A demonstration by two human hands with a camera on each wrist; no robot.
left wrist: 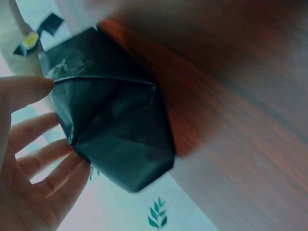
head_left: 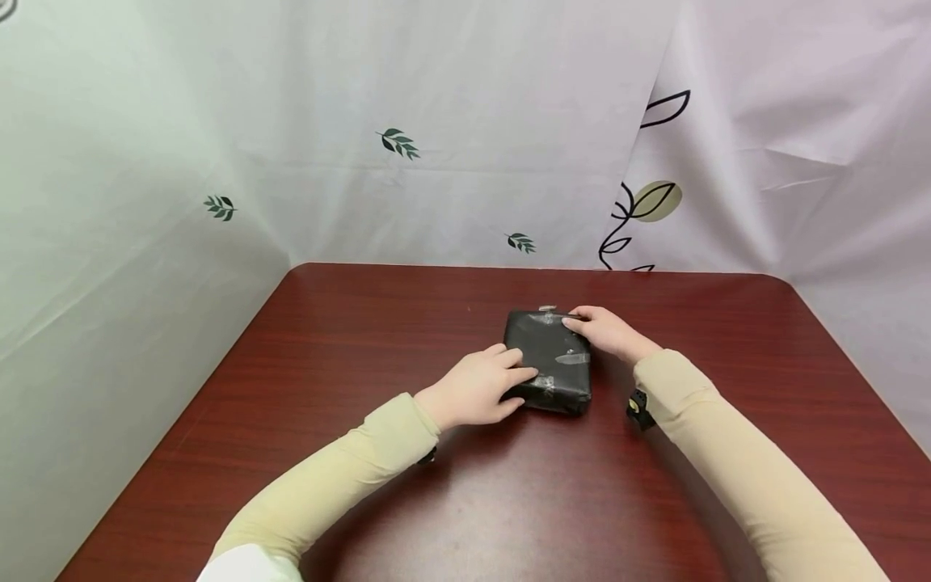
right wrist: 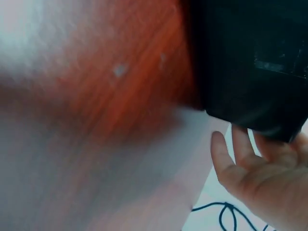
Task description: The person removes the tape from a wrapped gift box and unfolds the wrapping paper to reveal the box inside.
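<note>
A black wrapped package [head_left: 547, 356], box-shaped with strips of shiny clear tape, sits on the dark red table. My left hand [head_left: 480, 386] holds its near left corner, fingers over the top and thumb at the near side. In the left wrist view, the left hand's thumb and fingers [left wrist: 45, 166] touch one folded end of the package [left wrist: 115, 120]. At the far right corner, my right hand [head_left: 607, 330] grips the edge with its thumb on top. From the right wrist, several fingers of that hand [right wrist: 269, 166] show against the package's end [right wrist: 255, 72], their tips partly hidden.
The reddish-brown wooden table [head_left: 349, 323] has rounded far corners. White fabric [head_left: 465, 97] with leaf prints hangs behind it and along both sides. A dark wrist strap piece [head_left: 638, 411] hangs under the right sleeve.
</note>
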